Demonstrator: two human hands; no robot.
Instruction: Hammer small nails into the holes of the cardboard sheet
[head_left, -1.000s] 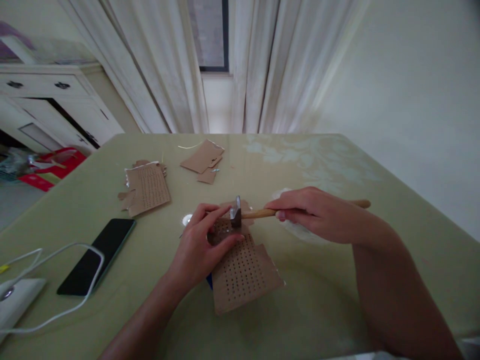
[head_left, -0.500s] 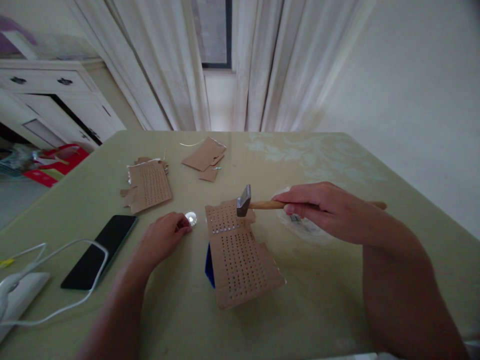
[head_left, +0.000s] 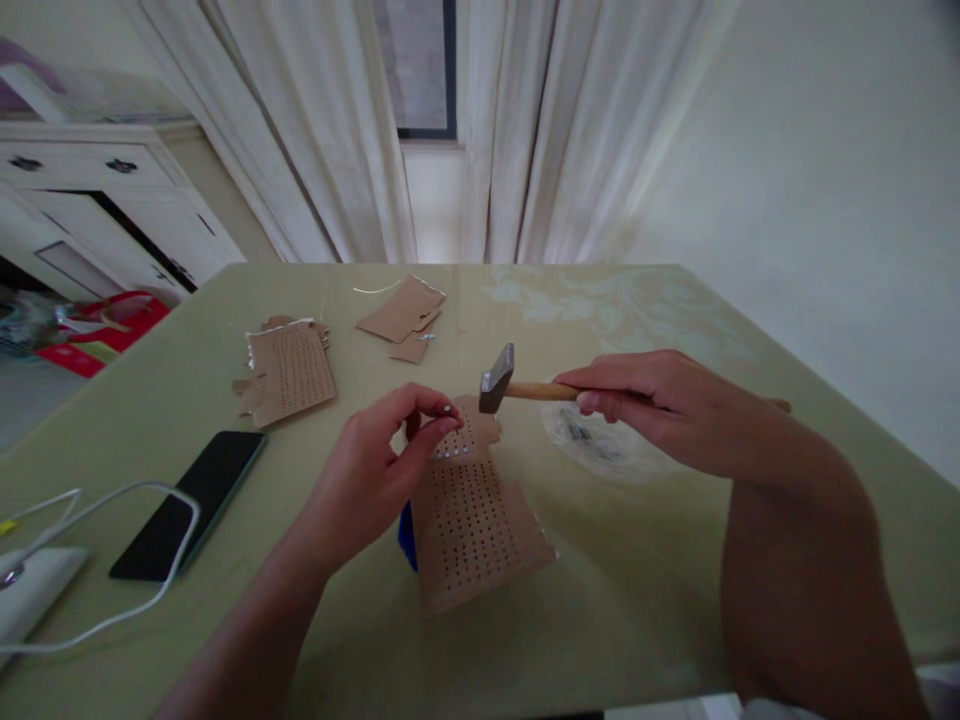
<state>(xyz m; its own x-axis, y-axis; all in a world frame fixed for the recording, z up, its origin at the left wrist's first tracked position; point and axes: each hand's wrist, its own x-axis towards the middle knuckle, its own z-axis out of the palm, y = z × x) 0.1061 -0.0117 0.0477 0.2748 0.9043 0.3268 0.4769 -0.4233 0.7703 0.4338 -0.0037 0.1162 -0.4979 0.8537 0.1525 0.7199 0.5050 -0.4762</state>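
Thumb and forefinger of my left hand (head_left: 382, 465) pinch a small silver stud (head_left: 448, 408) above the upper left part of a piece of brown cardboard (head_left: 476, 520). Rows of small holes cover the cardboard, and a line of shiny dots (head_left: 452, 452) shows near its upper part. Something blue (head_left: 406, 535) sticks out from under its left edge. My right hand (head_left: 660, 405) grips the wooden handle of a hammer (head_left: 499, 380); its metal head hangs in the air just right of my left fingertips. The exact shape of the stud is hard to make out.
Beyond the cardboard lie a stack of punched cardboard (head_left: 292, 370) and torn cardboard pieces (head_left: 405, 310). A clear plastic bag (head_left: 589, 430) with small dark things sits under my right hand. On the left are a phone (head_left: 195, 500) and a white cable (head_left: 161, 590).
My left hand has moved right and up from the shiny round container on the table to the cardboard, with a small stud in its fingers. The hammer has risen slightly and shifted right.
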